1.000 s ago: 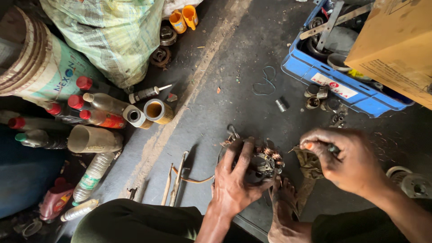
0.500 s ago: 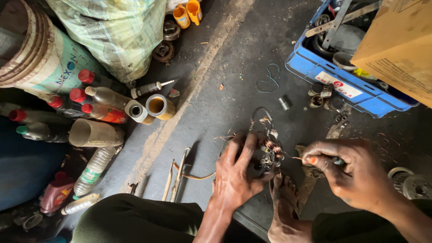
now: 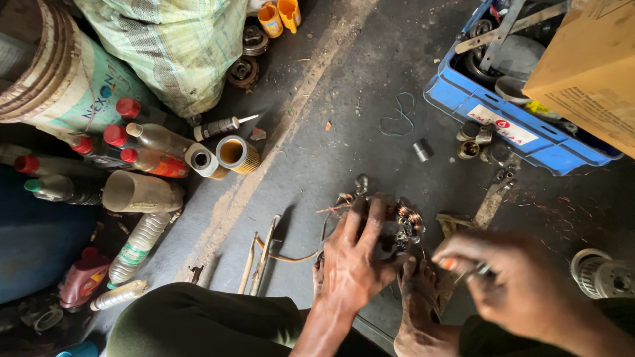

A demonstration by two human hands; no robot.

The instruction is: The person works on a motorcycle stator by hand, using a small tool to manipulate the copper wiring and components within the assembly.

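The left hand [image 3: 354,264] lies spread over the motor coil [image 3: 397,228] on the floor, fingers curled round it. The right hand [image 3: 512,281], blurred, pinches a thin tool [image 3: 473,270] just right of the coil, tip pointing left toward it.

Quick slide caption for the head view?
Left hand steadies a copper-wound motor part on the floor; right hand grips a small tool.

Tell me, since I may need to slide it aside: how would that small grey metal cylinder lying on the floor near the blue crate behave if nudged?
The small grey cylinder lies on its side on bare floor, so it would probably roll. It looks like metal, so likely heavy for its size and rigid.
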